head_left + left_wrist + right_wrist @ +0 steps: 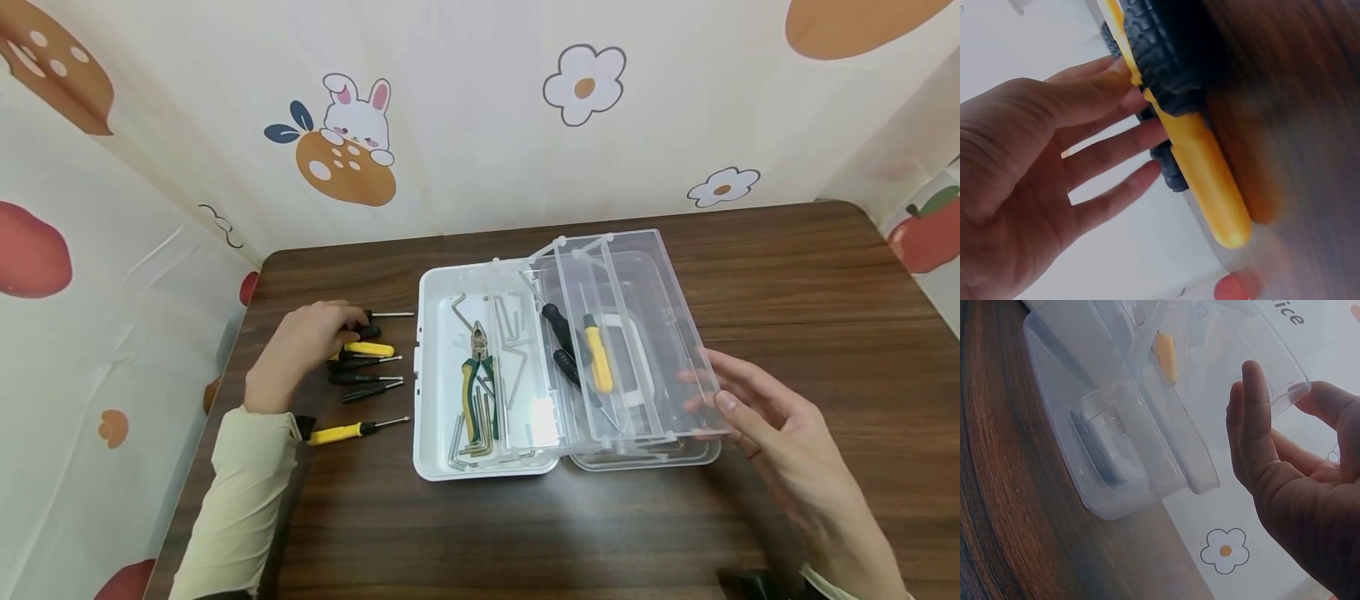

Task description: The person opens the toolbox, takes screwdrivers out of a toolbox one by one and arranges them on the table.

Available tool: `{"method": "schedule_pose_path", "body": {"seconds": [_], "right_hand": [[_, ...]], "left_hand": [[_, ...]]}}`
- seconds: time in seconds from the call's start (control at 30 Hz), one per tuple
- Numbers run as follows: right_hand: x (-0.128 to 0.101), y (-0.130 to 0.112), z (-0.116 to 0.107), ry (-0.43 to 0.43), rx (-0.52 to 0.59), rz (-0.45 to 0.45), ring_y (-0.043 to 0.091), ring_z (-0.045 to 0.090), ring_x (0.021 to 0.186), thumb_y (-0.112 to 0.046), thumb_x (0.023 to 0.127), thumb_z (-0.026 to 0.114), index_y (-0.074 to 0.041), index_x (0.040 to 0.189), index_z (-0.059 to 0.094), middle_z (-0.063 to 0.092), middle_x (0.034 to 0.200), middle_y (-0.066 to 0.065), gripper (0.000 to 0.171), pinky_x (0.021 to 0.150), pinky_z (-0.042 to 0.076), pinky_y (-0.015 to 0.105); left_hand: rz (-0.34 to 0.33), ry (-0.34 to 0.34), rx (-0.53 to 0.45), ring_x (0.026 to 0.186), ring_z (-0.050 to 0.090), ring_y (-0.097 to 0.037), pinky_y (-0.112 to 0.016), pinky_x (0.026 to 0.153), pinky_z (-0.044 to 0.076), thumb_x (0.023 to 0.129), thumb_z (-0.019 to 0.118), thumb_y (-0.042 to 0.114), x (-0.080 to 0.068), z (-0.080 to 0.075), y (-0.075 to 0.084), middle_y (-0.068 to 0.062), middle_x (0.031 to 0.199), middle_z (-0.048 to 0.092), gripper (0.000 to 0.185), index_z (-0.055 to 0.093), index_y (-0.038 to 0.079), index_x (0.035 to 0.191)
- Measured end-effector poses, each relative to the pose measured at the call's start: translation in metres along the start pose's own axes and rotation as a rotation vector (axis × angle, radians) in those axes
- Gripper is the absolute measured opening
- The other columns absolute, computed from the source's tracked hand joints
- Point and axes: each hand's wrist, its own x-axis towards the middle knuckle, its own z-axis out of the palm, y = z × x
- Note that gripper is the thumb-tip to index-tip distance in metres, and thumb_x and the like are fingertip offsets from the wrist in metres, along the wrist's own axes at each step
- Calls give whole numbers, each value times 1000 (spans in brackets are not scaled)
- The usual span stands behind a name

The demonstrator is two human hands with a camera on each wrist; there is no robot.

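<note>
My left hand point(300, 350) lies over a row of screwdrivers on the table, left of a white toolbox point(431, 375). In the left wrist view the straight fingers point(1104, 144) touch a yellow handle point(1210, 181) and a black ribbed handle point(1166, 56). My right hand point(750, 408) is open beside the right edge of the box's clear fold-out tray point(652, 333), fingertips at its corner point(1291, 387). The tray holds a yellow screwdriver point(597, 358) and two black ones point(558, 325). Green-handled pliers point(476, 383) and several hex keys point(513, 333) lie in the white base.
More screwdrivers lie loose left of the box: a yellow one point(341, 432) nearest me and black ones point(360, 379) behind it. The dark wooden table point(787, 275) is boxed in by cartoon-printed curtains at the back and left.
</note>
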Motion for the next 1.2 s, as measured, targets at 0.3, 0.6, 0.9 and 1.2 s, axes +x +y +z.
{"method": "schedule_pose_path", "body": {"seconds": [0.3,0.6,0.9,1.2], "right_hand": [[1,1,0,-13,0,-12,13,74,107,8,108,36,5,158,35,71,134,3,49,84,63,31],[1,1,-1,96,29,-56,12,71,116,1,111,33,6,158,33,69,134,4,47,94,59,23],[3,15,-5,190,54,-165,12,68,123,15,104,41,10,153,39,69,134,8,49,97,56,18],[4,22,-9,209,-417,-73,-7,63,118,9,101,56,-1,153,48,67,133,-19,53,90,49,5]], "left_hand": [[-17,158,24,101,70,-38,-58,87,57,97,72,12,-13,-1,18,-18,117,74,21,74,3,116],[-135,386,-336,106,69,-35,-54,81,58,105,63,21,-41,9,73,-14,125,71,27,70,9,128],[-209,162,-810,96,76,-25,-40,79,63,108,57,31,-65,23,104,-16,137,67,45,53,19,152],[-263,20,-879,129,64,-32,-49,97,59,104,64,30,-75,29,125,-17,146,61,69,33,17,164]]}}
